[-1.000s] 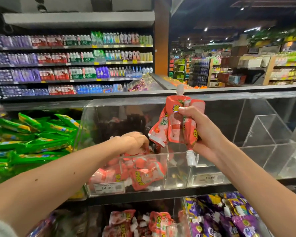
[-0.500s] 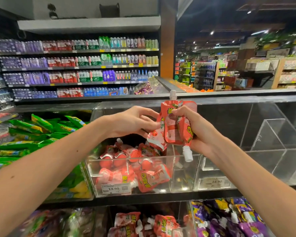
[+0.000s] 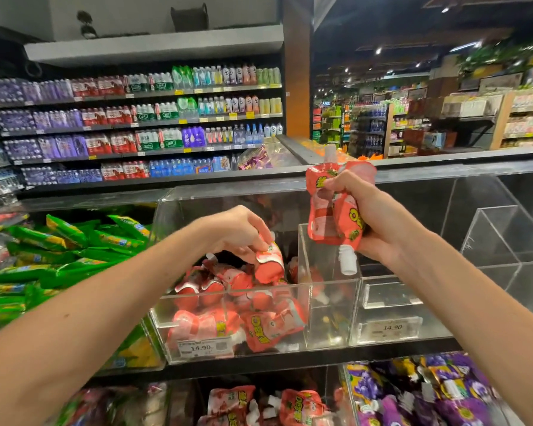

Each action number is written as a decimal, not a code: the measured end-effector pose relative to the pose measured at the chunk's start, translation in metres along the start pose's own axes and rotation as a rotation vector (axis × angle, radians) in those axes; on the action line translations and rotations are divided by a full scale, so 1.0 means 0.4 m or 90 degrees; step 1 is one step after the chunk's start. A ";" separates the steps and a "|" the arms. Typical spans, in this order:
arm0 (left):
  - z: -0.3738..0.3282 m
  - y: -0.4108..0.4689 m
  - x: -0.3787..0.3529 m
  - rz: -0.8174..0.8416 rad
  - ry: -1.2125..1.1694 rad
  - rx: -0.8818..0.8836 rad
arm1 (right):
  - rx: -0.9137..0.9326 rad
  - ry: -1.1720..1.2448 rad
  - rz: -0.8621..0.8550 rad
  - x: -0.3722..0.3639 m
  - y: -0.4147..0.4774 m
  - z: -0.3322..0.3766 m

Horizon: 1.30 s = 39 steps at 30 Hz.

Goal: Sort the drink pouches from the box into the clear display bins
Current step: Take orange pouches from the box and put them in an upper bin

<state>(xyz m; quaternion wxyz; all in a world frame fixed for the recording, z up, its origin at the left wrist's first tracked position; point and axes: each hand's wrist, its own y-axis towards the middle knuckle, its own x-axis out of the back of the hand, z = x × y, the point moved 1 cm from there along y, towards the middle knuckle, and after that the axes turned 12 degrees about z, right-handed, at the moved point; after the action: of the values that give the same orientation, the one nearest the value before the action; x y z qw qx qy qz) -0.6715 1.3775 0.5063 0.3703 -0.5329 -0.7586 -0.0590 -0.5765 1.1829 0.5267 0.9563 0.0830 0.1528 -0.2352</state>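
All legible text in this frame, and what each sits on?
"14.90": price tag on the front of the clear bin holding red pouches.
"14.90": second price tag on the next bin to its right.
Yellow print on the pouches: stylised, unreadable.
Bottle labels on the back shelves: too small.

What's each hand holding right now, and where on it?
Left hand pinches one red pouch by its upper edge, over the bin. Right hand grips a bunch of red pouches around their middles.
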 end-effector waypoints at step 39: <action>0.006 -0.097 0.000 0.036 -0.184 -0.089 | -0.001 -0.014 0.056 -0.007 0.066 -0.004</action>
<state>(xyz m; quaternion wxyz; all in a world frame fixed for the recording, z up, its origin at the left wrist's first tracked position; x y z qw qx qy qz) -0.7058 1.3622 0.5163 0.2209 -0.5814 -0.7827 -0.0237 -0.5668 1.2076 0.5283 0.9674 0.0861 0.1386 -0.1936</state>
